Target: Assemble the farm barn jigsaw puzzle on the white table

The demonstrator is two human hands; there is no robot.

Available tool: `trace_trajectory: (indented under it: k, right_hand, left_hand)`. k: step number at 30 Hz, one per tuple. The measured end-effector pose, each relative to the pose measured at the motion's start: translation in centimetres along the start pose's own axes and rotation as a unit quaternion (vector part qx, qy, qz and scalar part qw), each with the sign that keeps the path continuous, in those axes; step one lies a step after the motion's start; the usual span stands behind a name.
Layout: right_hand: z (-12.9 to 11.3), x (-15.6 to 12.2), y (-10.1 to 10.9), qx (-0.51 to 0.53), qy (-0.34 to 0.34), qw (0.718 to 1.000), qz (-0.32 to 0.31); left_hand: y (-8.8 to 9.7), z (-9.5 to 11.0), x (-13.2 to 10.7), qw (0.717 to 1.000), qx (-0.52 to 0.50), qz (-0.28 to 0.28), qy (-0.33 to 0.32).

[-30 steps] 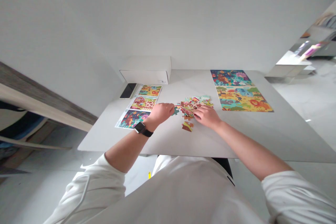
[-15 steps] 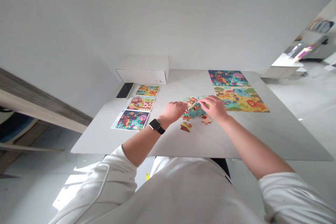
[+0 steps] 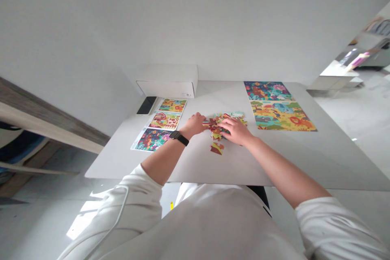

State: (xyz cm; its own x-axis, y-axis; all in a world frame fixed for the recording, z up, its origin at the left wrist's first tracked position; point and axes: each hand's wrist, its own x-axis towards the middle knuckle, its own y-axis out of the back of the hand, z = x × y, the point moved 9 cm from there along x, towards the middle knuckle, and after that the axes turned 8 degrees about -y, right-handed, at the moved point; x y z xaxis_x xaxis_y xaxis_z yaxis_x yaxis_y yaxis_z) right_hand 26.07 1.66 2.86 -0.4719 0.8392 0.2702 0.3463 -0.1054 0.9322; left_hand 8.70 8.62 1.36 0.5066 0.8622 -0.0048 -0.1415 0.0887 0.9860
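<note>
A heap of loose jigsaw pieces (image 3: 231,117) lies mid-table. My left hand (image 3: 195,124), with a black watch on the wrist, rests at the heap's left edge, fingers curled on a reddish piece (image 3: 208,122). My right hand (image 3: 233,130) lies over the heap's near side, fingers bent down onto the pieces; what they grip is hidden. A joined red and yellow piece cluster (image 3: 217,148) sits apart, just in front of both hands.
Two finished puzzles (image 3: 276,105) lie at the right on the white table (image 3: 213,162). Three picture cards (image 3: 161,124) line the left side, a black phone (image 3: 146,105) behind them. A white box (image 3: 169,80) stands against the wall.
Both hands have come back toward me and slightly left, from the far side of the heap down onto its near side. The left hand now pinches a reddish piece.
</note>
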Motion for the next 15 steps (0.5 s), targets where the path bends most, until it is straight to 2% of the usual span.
trace_trajectory:
  k: [3,6,8,10,13,15]
  right_hand:
    - [-0.8,-0.2,-1.2,-0.009,0.022,0.999,-0.036]
    - [-0.2,-1.1,-1.3,-0.006,0.004,0.999,-0.046]
    - [0.6,-1.9,-1.0,-0.004,-0.01,0.999,-0.048]
    - [1.4,-2.8,-0.7,-0.008,-0.025,0.998,-0.051]
    - [2.6,-3.5,0.0,-0.03,-0.053,0.997,-0.047]
    - [3.3,-3.6,0.3,-0.051,-0.076,0.995,-0.042]
  left_hand:
    - [-0.1,0.2,1.0,0.999,-0.034,-0.028,-0.002]
    - [0.3,-0.8,0.7,0.995,-0.093,-0.034,0.011]
    - [0.8,-1.9,0.2,0.99,-0.139,-0.022,0.025]
    - [1.7,-3.2,-0.1,0.981,-0.188,0.014,0.036]
    - [2.5,-4.3,0.1,0.95,-0.3,0.065,0.059]
    - [1.9,-3.7,0.6,0.92,-0.38,0.065,0.069]
